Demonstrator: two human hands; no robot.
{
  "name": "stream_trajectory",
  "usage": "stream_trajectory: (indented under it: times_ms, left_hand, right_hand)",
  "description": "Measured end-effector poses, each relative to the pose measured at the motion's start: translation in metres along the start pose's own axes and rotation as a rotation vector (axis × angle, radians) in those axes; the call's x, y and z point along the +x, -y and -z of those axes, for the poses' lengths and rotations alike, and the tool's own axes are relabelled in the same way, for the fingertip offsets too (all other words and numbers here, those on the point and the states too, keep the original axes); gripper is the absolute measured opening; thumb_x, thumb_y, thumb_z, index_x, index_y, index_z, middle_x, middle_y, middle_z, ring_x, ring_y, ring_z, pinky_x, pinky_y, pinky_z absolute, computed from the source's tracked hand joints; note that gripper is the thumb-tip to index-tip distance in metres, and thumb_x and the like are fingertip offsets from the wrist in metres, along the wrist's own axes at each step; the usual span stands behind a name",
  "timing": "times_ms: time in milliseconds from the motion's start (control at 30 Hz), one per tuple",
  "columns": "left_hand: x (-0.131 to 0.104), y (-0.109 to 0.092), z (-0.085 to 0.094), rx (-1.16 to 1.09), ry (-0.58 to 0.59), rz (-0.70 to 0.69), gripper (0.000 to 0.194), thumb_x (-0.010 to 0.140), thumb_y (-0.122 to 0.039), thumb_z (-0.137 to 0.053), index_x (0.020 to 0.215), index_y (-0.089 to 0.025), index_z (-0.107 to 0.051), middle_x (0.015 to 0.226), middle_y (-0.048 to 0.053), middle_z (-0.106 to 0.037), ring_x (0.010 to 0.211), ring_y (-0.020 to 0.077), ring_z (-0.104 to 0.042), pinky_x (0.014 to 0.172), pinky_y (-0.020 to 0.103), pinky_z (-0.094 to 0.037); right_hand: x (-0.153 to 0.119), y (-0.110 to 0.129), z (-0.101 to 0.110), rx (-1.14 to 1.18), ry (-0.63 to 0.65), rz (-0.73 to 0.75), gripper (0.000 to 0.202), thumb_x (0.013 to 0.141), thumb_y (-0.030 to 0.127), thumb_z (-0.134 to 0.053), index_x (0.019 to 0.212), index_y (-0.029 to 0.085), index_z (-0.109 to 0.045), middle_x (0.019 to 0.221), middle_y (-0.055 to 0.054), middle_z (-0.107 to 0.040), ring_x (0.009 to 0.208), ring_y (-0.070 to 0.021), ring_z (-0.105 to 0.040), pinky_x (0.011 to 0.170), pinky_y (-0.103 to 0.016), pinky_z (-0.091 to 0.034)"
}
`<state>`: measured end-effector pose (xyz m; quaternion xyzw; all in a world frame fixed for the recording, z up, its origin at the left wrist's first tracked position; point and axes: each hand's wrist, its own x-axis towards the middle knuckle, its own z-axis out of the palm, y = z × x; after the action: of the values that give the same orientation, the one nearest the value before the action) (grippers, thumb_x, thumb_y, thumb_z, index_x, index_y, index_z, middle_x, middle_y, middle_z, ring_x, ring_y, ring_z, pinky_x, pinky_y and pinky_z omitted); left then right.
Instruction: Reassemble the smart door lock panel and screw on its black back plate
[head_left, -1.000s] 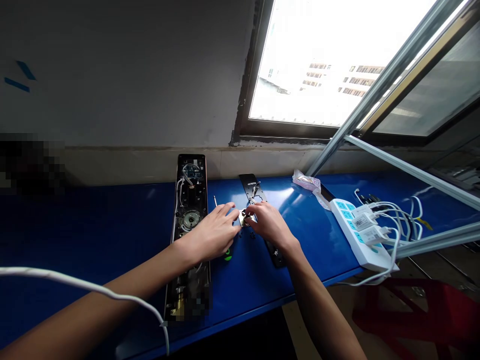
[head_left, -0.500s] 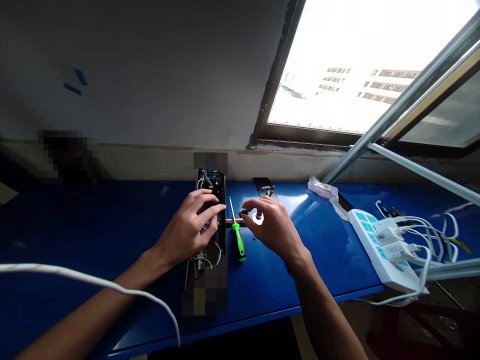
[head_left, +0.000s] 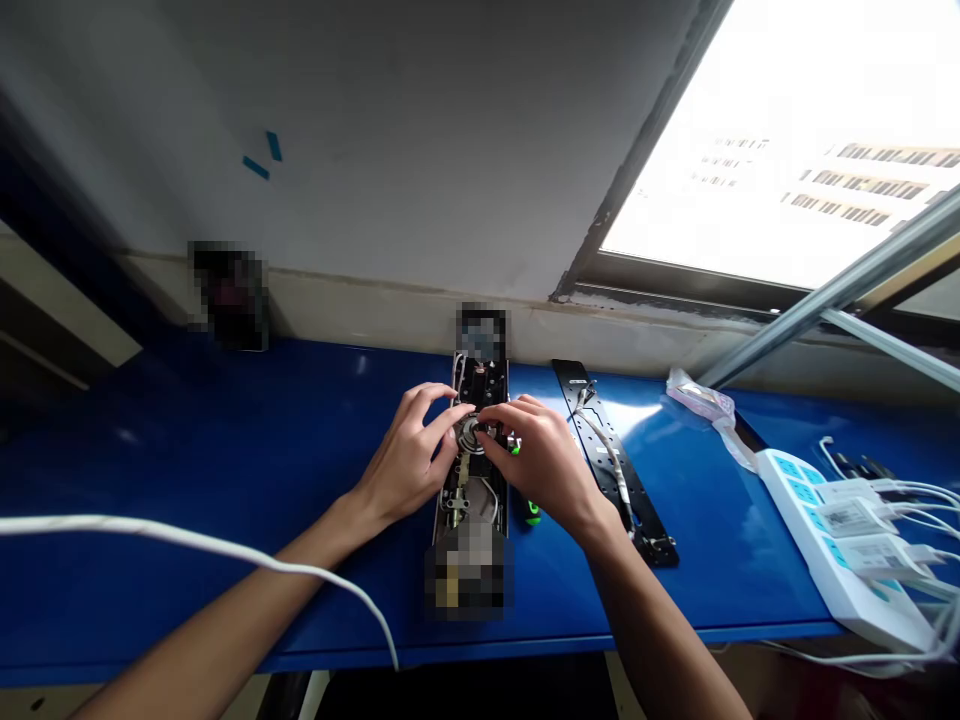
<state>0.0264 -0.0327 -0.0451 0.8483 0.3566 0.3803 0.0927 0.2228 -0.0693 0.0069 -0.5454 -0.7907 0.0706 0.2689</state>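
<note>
The left hand (head_left: 409, 455) was loosely open; whether the right hand (head_left: 541, 458) pinched anything was unclear. At mid-frame, fingers partly hid the round part (head_left: 469, 437) inside the black housing (head_left: 504, 388), whose ends were pixelated.

L hand (head_left: 420, 445) nr R hand (head_left: 538, 450)

Left hand (head_left: 409, 452), right hand (head_left: 547, 455) over opened device (head_left: 474, 492).
</note>
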Motion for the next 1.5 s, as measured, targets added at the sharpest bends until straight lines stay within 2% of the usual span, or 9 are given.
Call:
stream_trajectory:
  times_ms: [167,567,733,867,1033,1167,1300,1400,1500]
  left_hand:
    - [-0.001,-0.001,0.002,-0.010,0.011,0.012,0.039,0.102,-0.014,-0.047,0.136,-0.020,-0.064,0.138,0.013,-0.054,0.135,0.0298,-0.048,0.117,0.053,-0.048]
    - [0.003,-0.006,0.001,-0.049,0.010,0.014,0.039,0.099,-0.010,-0.048,0.129,-0.022,-0.069,0.138,0.012,-0.054,0.138,0.0306,-0.045,0.119,0.057,-0.046]
    - [0.011,-0.011,0.003,-0.039,-0.003,-0.016,0.037,0.099,-0.009,-0.047,0.126,-0.019,-0.070,0.137,0.012,-0.056,0.140,0.0300,-0.043,0.121,0.055,-0.044]
    - [0.023,-0.017,0.004,-0.023,-0.001,-0.077,0.038,0.097,-0.006,-0.047,0.122,-0.017,-0.072,0.133,0.011,-0.059,0.140,0.0301,-0.044,0.121,0.055,-0.044]
    - [0.043,-0.025,-0.001,-0.030,0.004,-0.139,0.034,0.095,-0.005,-0.049,0.112,-0.018,-0.075,0.129,0.010,-0.062,0.139,0.0306,-0.046,0.118,0.056,-0.046]
    - [0.054,-0.031,-0.009,-0.039,0.031,-0.206,0.031,0.094,-0.006,-0.051,0.109,-0.016,-0.076,0.126,0.012,-0.063,0.137,0.0308,-0.047,0.117,0.055,-0.047]
    - [0.059,-0.039,-0.012,-0.055,0.099,-0.254,0.027,0.097,-0.009,-0.052,0.109,-0.014,-0.076,0.119,0.012,-0.067,0.134,0.0308,-0.051,0.113,0.051,-0.051]
    - [0.064,-0.049,-0.015,-0.024,0.243,-0.298,0.025,0.097,-0.010,-0.054,0.110,-0.013,-0.076,0.111,0.011,-0.072,0.131,0.0317,-0.053,0.109,0.050,-0.053]
    - [0.068,-0.059,-0.022,0.056,0.433,-0.365,0.023,0.097,-0.011,-0.058,0.110,-0.013,-0.077,0.110,0.011,-0.074,0.129,0.0335,-0.055,0.105,0.050,-0.055]
  right_hand:
    - [0.003,0.004,-0.002,-0.045,0.047,0.006,0.015,0.095,0.020,-0.065,0.105,0.022,-0.076,0.103,-0.006,-0.079,0.095,-0.0223,-0.067,0.085,-0.036,-0.054]
    - [0.010,0.004,0.000,-0.031,0.051,-0.072,0.008,0.094,0.030,-0.073,0.099,0.024,-0.076,0.095,-0.003,-0.078,0.090,-0.0200,-0.068,0.081,-0.033,-0.053]
    - [-0.001,-0.011,0.014,-0.070,0.006,-0.228,0.016,0.102,0.031,-0.058,0.096,0.023,-0.070,0.090,-0.003,-0.077,0.076,-0.0162,-0.067,0.069,-0.029,-0.049]
    - [-0.018,-0.027,0.010,-0.179,0.105,-0.375,0.019,0.091,0.033,-0.073,0.078,0.022,-0.064,0.071,-0.005,-0.073,0.061,-0.0196,-0.062,0.055,-0.030,-0.035]
    - [-0.030,-0.036,-0.007,-0.171,0.189,-0.406,0.017,0.077,0.024,-0.080,0.079,0.023,-0.063,0.069,-0.004,-0.072,0.062,-0.0207,-0.064,0.054,-0.028,-0.030]
    - [-0.031,-0.044,0.001,-0.080,0.100,-0.415,0.010,0.079,0.018,-0.071,0.084,0.023,-0.064,0.071,-0.002,-0.073,0.060,-0.0183,-0.064,0.054,-0.027,-0.034]
    - [-0.032,-0.062,0.038,0.034,-0.078,-0.412,0.008,0.091,0.030,-0.064,0.096,0.024,-0.067,0.081,-0.001,-0.077,0.063,-0.0160,-0.067,0.057,-0.027,-0.045]
    - [-0.033,-0.074,0.066,0.121,-0.189,-0.349,0.014,0.093,0.036,-0.066,0.098,0.024,-0.073,0.095,-0.003,-0.080,0.082,-0.0191,-0.076,0.068,-0.029,-0.056]
    - [-0.031,-0.085,0.081,0.149,-0.342,-0.316,0.017,0.089,0.038,-0.072,0.097,0.023,-0.074,0.097,-0.004,-0.080,0.088,-0.0216,-0.078,0.077,-0.033,-0.062]
